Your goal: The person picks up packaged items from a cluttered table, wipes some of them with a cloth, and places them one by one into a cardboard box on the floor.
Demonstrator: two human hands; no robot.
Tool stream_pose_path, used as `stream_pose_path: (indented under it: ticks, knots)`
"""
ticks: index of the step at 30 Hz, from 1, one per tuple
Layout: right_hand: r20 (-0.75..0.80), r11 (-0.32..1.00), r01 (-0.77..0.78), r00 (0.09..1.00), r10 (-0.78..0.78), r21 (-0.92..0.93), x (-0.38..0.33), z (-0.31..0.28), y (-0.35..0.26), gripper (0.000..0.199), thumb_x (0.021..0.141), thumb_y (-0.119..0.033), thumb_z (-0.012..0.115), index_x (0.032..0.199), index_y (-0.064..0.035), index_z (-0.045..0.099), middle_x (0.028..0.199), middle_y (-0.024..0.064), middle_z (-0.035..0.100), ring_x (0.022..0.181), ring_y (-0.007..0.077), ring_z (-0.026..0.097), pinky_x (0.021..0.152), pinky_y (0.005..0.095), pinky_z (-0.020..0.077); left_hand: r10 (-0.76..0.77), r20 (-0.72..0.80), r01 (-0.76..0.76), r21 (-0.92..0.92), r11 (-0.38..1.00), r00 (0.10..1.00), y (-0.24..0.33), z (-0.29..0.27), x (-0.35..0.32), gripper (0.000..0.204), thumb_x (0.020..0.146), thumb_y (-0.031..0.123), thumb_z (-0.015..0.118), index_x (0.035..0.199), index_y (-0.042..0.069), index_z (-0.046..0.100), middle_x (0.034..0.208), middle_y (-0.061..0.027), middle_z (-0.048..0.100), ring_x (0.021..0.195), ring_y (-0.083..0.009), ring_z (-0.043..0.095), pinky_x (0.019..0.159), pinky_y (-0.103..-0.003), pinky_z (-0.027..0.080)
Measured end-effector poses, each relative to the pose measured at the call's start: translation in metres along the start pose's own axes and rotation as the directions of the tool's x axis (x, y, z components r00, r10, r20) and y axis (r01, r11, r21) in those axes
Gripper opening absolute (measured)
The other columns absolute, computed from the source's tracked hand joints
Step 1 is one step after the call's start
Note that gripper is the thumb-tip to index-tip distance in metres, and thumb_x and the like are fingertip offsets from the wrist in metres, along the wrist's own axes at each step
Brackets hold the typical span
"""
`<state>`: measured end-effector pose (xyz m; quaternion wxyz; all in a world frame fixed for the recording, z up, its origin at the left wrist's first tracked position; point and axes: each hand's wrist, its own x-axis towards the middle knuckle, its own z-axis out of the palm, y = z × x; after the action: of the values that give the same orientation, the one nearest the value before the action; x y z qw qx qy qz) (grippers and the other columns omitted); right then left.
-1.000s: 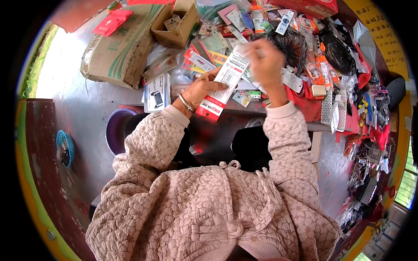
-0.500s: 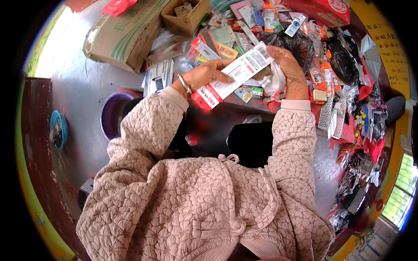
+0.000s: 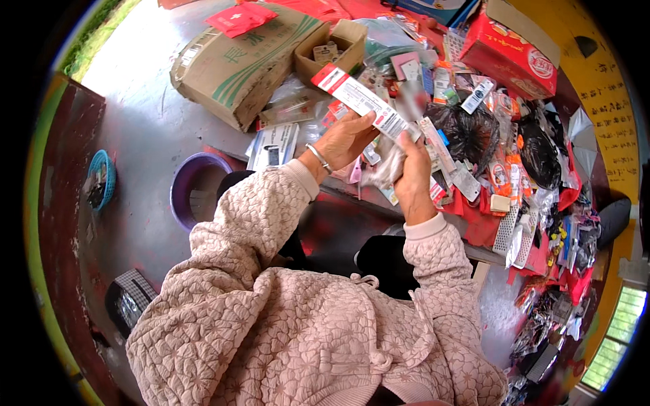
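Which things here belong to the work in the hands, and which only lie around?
In hand:
- long white and red packet, held by the left hand
- clear plastic wrapper, at the right hand

Lying about:
- flattened cardboard box
- red carton
- purple basin
- black bags

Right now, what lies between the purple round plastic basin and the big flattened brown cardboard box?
In the head view, only bare grey floor separates the purple round plastic basin from the big flattened brown cardboard box.
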<state>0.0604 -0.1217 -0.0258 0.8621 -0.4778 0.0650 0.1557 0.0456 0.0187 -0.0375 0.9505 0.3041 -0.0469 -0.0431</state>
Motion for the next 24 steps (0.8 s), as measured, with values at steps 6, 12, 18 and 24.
stream_pose_path:
  ticks: [6, 12, 18, 24]
  knots:
    - [0.193, 0.835, -0.083, 0.956, 0.221, -0.543, -0.030, 0.004, 0.013, 0.029, 0.076, -0.025, 0.067, 0.090, -0.0005, 0.062, 0.076, 0.0023, 0.060, 0.069, 0.0069, 0.051, 0.063, 0.0215, 0.0406, -0.025, -0.208, 0.009, -0.077, 0.997, 0.978, 0.027, 0.004, -0.003, 0.034, 0.091, 0.012, 0.039, 0.122, 0.002, 0.036, 0.121, -0.0134, 0.049, 0.106, -0.0233, 0.052, 0.090, -0.039, 0.044]
    - [0.103, 0.684, 0.460, 0.863, -0.495, -0.566, 0.004, -0.021, -0.049, 0.013, 0.081, -0.015, 0.059, 0.077, -0.0023, 0.058, 0.067, 0.0011, 0.056, 0.059, 0.0073, 0.052, 0.053, 0.0219, 0.0415, -0.221, -0.106, 0.233, 0.119, 0.965, 0.969, 0.023, 0.001, -0.004, 0.035, 0.087, 0.006, 0.041, 0.121, 0.000, 0.036, 0.117, -0.0133, 0.051, 0.099, -0.0219, 0.056, 0.081, -0.037, 0.051]
    - [0.708, -0.128, 0.783, 0.462, -0.535, -0.608, -0.005, 0.005, -0.027, 0.007, 0.079, -0.013, 0.056, 0.083, -0.0076, 0.057, 0.079, 0.0069, 0.057, 0.073, 0.0234, 0.058, 0.061, 0.0330, 0.0476, -0.340, -0.058, 0.341, 0.298, 0.891, 0.939, -0.005, 0.023, -0.021, 0.056, 0.078, 0.001, 0.052, 0.130, 0.005, 0.030, 0.103, -0.0072, 0.055, 0.086, -0.0158, 0.058, 0.070, -0.030, 0.049]
    - [0.418, -0.068, 0.544, 0.551, -0.722, -0.836, 0.046, -0.042, -0.059, 0.014, 0.080, -0.020, 0.055, 0.086, -0.0081, 0.060, 0.078, 0.0091, 0.061, 0.071, 0.0289, 0.060, 0.060, 0.0373, 0.0465, -0.526, 0.145, 0.453, 0.353, 0.819, 0.838, 0.006, 0.040, -0.026, 0.063, 0.073, -0.001, 0.050, 0.132, 0.004, 0.027, 0.104, -0.0155, 0.058, 0.087, -0.0176, 0.060, 0.065, -0.026, 0.052]
